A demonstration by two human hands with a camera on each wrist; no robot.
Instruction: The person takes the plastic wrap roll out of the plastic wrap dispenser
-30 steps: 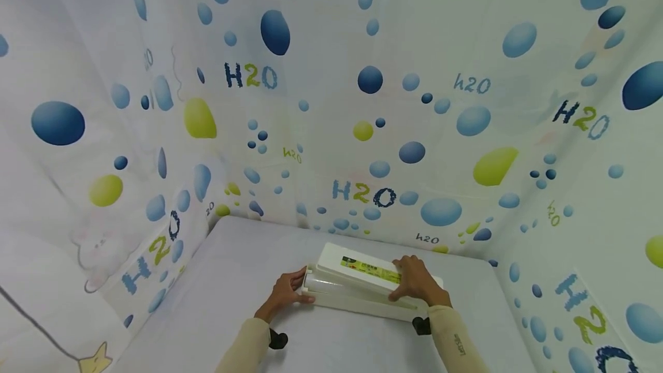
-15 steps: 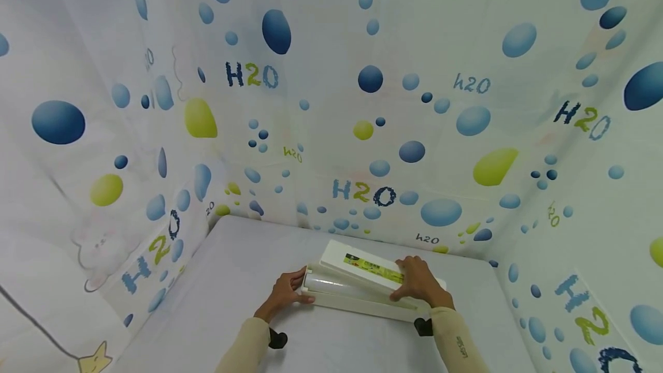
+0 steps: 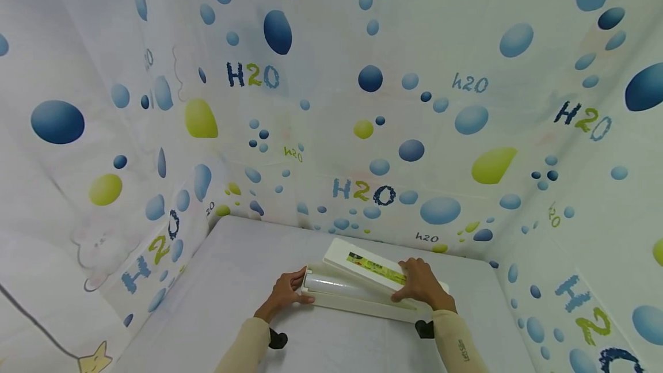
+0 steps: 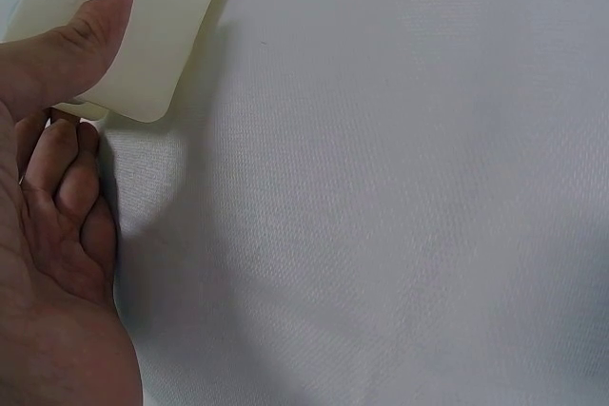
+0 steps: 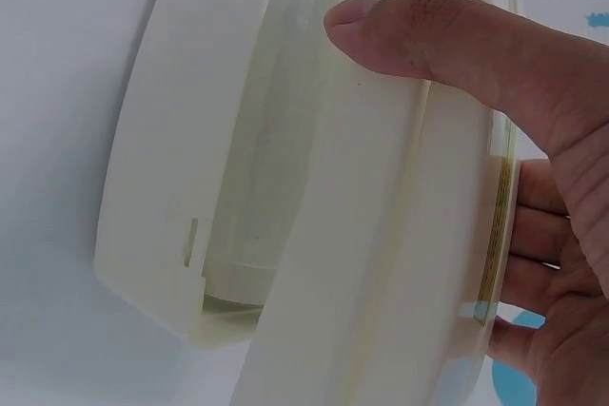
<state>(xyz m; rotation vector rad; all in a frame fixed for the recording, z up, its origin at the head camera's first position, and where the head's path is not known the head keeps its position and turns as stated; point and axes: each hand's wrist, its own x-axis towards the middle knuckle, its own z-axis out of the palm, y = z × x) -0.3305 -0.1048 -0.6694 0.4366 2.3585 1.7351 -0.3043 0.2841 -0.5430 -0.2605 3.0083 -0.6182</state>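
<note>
A long cream cling film dispenser (image 3: 357, 308) rests on the white tabletop in the head view. Inside its base lies a roll of clear film (image 3: 331, 285), part of it covered. My left hand (image 3: 284, 293) grips the base's left end, thumb on the near wall, as the left wrist view shows on the dispenser's corner (image 4: 171, 35). With thumb and fingers on opposite edges, my right hand (image 3: 422, 285) holds the white lid (image 3: 334, 251), which bears a yellow-green label. The lid sits askew over the base, its left end raised and toward the back. In the right wrist view the roll (image 5: 271, 130) shows beside the lid (image 5: 352, 235).
A white cloth-like surface (image 3: 243, 258) spreads around the dispenser. Behind and at both sides hang white curtains (image 3: 321, 131) printed with blue and green drops. Dark devices (image 3: 278, 339) are strapped at both wrists.
My right hand and the lid have shifted slightly to the right and back, uncovering a little more of the film roll. The left hand and the base have stayed in place.
</note>
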